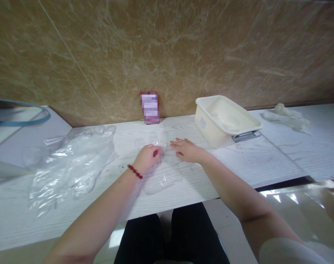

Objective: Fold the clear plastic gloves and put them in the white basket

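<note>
Clear, thin sheet of plastic film [167,180] lies on the white wood-grain desk [238,167] at the centre of the frame, its lower end toward the near edge. Left hand [147,158], wearing a dark red bead bracelet [135,171], is at the upper part of the film; grip narrow, thumb and fingertips pinching the plastic. Right hand [186,149] is just to the right, palm down, fingers extended and spread; grip wide, fingertips near the film, contact cannot be told. Left of frame: heap of glossy, transparent plastic bags [76,159]. Right of centre: cream rectangular plastic bin [210,128] with a grey latch [246,136]. Above centre: upright red-edged rectangular item [150,107], face pixelated, by the brown marbled wall [156,44]. Right edge region: crumpled, whitish translucent plastic [287,118].
</note>
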The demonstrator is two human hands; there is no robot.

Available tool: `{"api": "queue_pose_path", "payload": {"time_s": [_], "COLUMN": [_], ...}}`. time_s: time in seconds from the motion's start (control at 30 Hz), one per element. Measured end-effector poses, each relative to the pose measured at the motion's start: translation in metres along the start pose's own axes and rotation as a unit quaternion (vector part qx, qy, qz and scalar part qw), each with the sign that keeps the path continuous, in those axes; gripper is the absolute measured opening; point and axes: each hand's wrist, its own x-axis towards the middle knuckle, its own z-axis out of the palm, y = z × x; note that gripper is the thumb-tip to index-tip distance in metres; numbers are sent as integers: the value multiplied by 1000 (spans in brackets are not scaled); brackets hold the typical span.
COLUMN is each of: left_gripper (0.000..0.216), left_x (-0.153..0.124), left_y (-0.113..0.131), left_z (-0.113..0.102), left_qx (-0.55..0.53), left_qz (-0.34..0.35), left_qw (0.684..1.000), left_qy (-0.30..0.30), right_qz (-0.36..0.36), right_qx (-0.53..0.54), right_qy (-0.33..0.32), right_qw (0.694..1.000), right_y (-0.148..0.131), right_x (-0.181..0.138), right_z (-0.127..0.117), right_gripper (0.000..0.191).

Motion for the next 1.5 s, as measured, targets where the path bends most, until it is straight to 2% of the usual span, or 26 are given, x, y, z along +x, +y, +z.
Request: {"api": "queue_pose_path", "payload": {"time_s": [0.23, 0.5, 0.63, 0.8, 0.87, 0.97, 1.07, 1.13, 1.2, 1.3, 1.33, 1.43, 1.5], "left_gripper": [29, 29, 30, 29, 26, 23, 21, 19, 20, 20, 22, 27, 23], "left_x": [0, -3, -4, -1, 1, -1, -17, -37, -62, -97, -106, -122, -125], "left_y": [-4, -8, -10, -11, -13, -21, -27, -25, -18, -4, 1, 11, 15], "left_z": [2, -4, -5, -1, -6, -30, -63, -79, -83, -71, -64, -42, -31], "left_qx": [46, 114, 108, 85, 88, 103, 111, 102, 83, 40, 35, 39, 40], "left_qz": [17, 18, 1, 10, 21, 20, -36, -56, -39, 33, 46, 58, 66], "left_qw": [999, 993, 994, 996, 996, 993, 988, 991, 996, 995, 993, 993, 993], "left_qy": [-9, 26, 19, 23, 25, 54, 102, 67, 3, -88, -101, -99, -86], "right_qz": [10, 38, 70, 87, 91, 82, 77, 72, 47, -21, -42, -62, -55], "right_qx": [-2, -38, -50, -59, -60, -48, -35, -24, -8, 18, 24, 25, 22], "right_qy": [-7, 8, 3, 13, 6, 5, 55, 77, 80, 62, 53, 43, 52], "right_qw": [1000, 999, 996, 994, 994, 995, 995, 994, 996, 998, 997, 997, 997], "right_y": [-3, -9, -14, -20, -22, -20, -13, -10, -11, -23, -28, -40, -44], "right_x": [0, -4, -16, -25, -26, -25, -27, -31, -41, -62, -69, -85, -91], "right_z": [1, 6, 8, 9, 7, -1, -14, -21, -25, -21, -18, -4, 5], "right_gripper": [45, 44, 45, 45, 45, 46, 43, 35, 27, 23, 24, 30, 33]}}
